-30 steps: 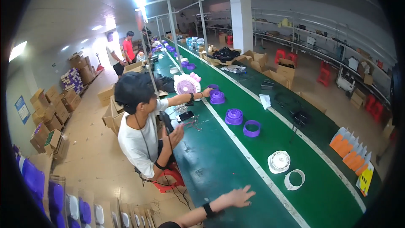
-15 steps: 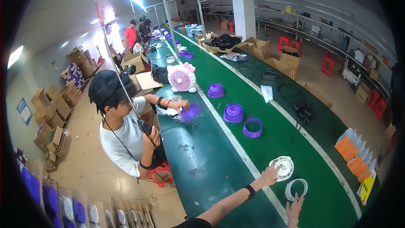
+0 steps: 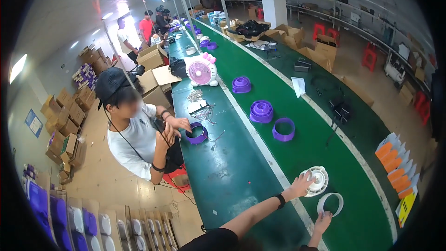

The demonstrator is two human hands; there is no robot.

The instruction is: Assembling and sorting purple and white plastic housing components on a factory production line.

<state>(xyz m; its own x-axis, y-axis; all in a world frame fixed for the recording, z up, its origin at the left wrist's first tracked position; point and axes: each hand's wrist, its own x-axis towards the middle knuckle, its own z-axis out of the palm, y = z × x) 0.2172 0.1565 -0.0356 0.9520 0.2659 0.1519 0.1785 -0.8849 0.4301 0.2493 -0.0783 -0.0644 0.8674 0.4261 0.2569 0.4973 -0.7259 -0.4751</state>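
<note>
My left hand [image 3: 299, 186] reaches across the green belt and has its fingers closed on the left rim of a white round fan housing [image 3: 318, 182], which has a ribbed edge and a raised middle. Just nearer lies a white ring [image 3: 340, 201], its hole facing up at a tilt. My right hand [image 3: 322, 222] has its fingers closed at the ring's lower left edge. Farther along the belt are a purple ring [image 3: 284, 138] and two purple round housings, the nearer one [image 3: 261, 111] with a spiral of ribs.
At the left, a co-worker [image 3: 134, 135] has a hand at a purple ring [image 3: 196, 140] on the table, beside wires. Beyond stands a pink-and-white character fan [image 3: 201, 70]. Orange-and-white card pieces [image 3: 395, 162] stand at the right. Boxed parts [image 3: 76, 221] are at lower left.
My right hand's fingers have come from spread to closed at the white ring's edge. The co-worker's purple part has come down onto the table. The view has shifted slightly.
</note>
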